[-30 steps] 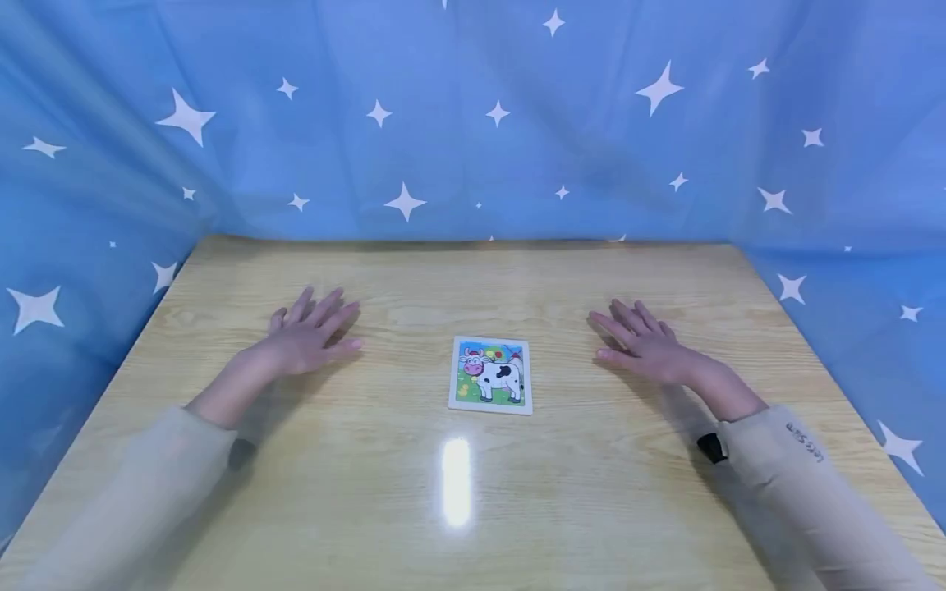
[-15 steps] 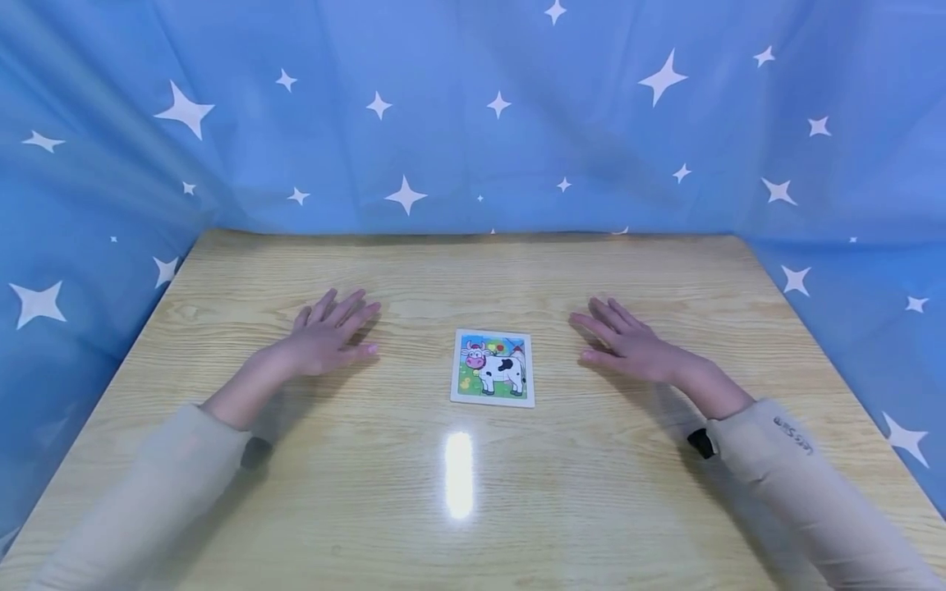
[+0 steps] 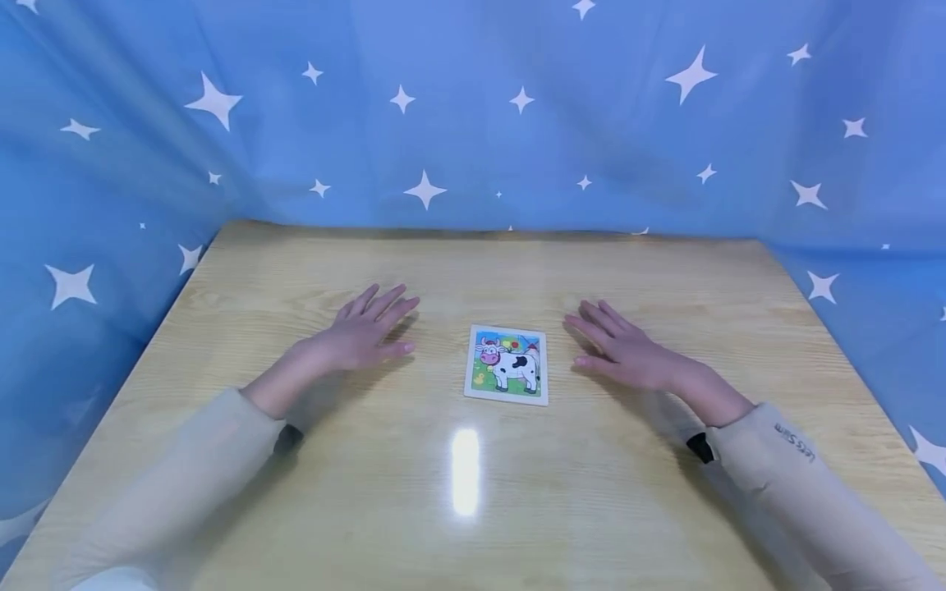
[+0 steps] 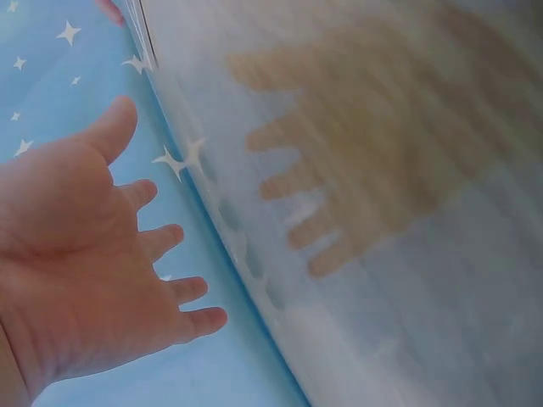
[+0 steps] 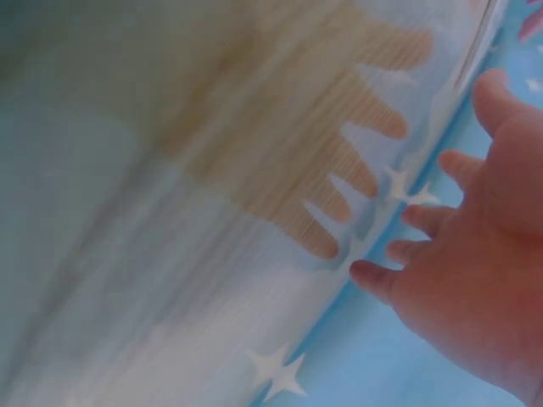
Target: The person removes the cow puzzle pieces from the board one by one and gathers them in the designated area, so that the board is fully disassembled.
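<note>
A square cow picture puzzle [image 3: 507, 365] with a white frame lies flat near the middle of the table, its cartoon cow facing up. To its left, my left hand [image 3: 362, 332] hovers with the fingers spread and nothing in them. On the other side my right hand [image 3: 624, 349] is held much the same way, nearer to the puzzle's right edge. In the left wrist view the left palm [image 4: 93, 254] shows bare above its reflection. The right wrist view likewise shows the right palm [image 5: 484, 246] with straight, parted fingers. Neither hand touches the puzzle.
The pale wood table [image 3: 414, 460] is glossy and reflects a bright light strip [image 3: 465, 472] in front of the puzzle. A blue curtain [image 3: 473, 107] with white stars hangs behind and along both sides.
Both hands have moved inward toward the puzzle, the left one farther to the right. The head view has shifted slightly. The puzzle stays in place on the table.
</note>
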A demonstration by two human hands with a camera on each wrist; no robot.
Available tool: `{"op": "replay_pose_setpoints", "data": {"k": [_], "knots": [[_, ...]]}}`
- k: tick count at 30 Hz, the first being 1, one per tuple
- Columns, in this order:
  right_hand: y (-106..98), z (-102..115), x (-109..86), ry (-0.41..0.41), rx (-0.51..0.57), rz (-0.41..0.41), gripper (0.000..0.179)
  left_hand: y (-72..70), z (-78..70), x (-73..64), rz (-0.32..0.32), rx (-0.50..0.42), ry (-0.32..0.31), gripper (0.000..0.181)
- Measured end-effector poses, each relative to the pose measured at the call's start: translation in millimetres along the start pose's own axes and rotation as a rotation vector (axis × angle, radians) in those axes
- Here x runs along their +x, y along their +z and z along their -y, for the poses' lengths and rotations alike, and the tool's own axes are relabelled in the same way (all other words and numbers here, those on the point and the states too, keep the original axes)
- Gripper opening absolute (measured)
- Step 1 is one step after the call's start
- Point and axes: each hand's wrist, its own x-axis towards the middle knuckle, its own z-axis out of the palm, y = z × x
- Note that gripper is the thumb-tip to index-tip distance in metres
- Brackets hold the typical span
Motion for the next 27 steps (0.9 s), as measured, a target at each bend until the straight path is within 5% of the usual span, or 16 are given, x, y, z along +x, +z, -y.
{"op": "replay_pose_setpoints", "data": {"k": [18,27], "knots": [[7,18,5.3,-0.086,0.027,0.037,0.07,10.2,-29.4,15.1,0.053,0.024,0.06,0.076],[33,-9,25.6,-0.183,0.047,0.035,0.075,13.3,-40.4,20.1,0.033,0.021,0.081,0.073]]}}
